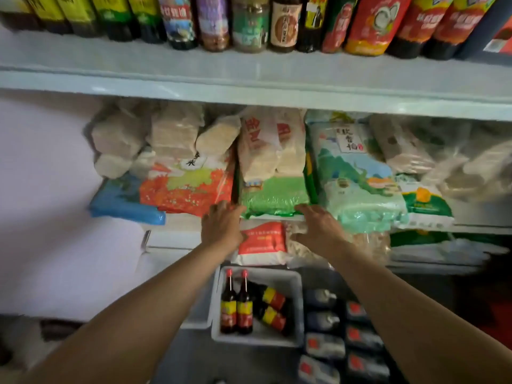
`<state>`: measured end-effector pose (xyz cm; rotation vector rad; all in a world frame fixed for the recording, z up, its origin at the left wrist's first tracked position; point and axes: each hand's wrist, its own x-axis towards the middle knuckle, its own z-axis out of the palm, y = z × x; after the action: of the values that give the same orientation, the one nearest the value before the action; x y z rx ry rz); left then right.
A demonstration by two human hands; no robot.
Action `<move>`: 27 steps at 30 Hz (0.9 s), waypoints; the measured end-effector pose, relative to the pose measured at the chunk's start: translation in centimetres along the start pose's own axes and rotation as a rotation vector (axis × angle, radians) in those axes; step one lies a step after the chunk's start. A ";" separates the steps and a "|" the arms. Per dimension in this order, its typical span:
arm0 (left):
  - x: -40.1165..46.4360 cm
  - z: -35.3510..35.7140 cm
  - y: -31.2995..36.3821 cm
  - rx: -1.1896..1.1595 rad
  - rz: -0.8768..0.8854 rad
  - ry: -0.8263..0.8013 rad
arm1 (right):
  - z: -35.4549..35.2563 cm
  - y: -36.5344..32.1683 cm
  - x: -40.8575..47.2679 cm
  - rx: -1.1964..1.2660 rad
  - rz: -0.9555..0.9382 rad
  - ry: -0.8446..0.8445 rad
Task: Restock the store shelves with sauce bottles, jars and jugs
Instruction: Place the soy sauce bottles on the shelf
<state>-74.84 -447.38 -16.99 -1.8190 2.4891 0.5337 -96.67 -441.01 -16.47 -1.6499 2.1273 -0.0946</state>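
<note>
From the head camera, two white shelf boards frame the working space. The upper shelf (249, 79) runs the full width, and a row of upright sauce bottles (282, 23) stands packed along it, label to label, with only a bare strip of board at the front edge. Below it, the middle shelf (177, 239) is crammed with bagged goods reaching almost up to the board above; the only open room there is the pale wall at far left. A green bag (274, 200) lies with its end overhanging the front edge, wedged between an orange bag (188, 192) on its left and a pale green bag (357, 189) on its right.

On the floor below sits a white crate (297, 306), open-topped, holding four dark glass bottles with red caps and red-and-yellow labels: two standing bottles (237, 309) touching side by side at its left wall, and two lying bottles (273, 307) tilted against them. Much of the crate floor is bare. Dark packaged goods lie in rows just to its right.

The left hand (221, 228) reaches forward with fingers spread and fairly straight, fingertips touching the green bag's left corner. The right hand (318, 228) is likewise spread, fingers at the bag's right corner. Neither hand grasps anything.
</note>
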 end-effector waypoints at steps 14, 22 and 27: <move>-0.8 28.5 -10.5 -0.155 -0.266 -0.266 | 29.7 8.0 4.2 0.092 0.135 -0.359; -0.5 45.2 -16.7 -0.393 -0.381 -0.387 | 47.7 11.7 7.0 0.291 0.289 -0.439; 0.4 54.3 -19.3 -0.496 -0.540 -0.401 | 56.8 13.5 9.6 0.386 0.423 -0.443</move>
<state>-67.28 -437.71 -73.28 -2.1375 1.6060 1.3844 -88.93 -434.11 -74.77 -0.8839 1.9126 -0.0053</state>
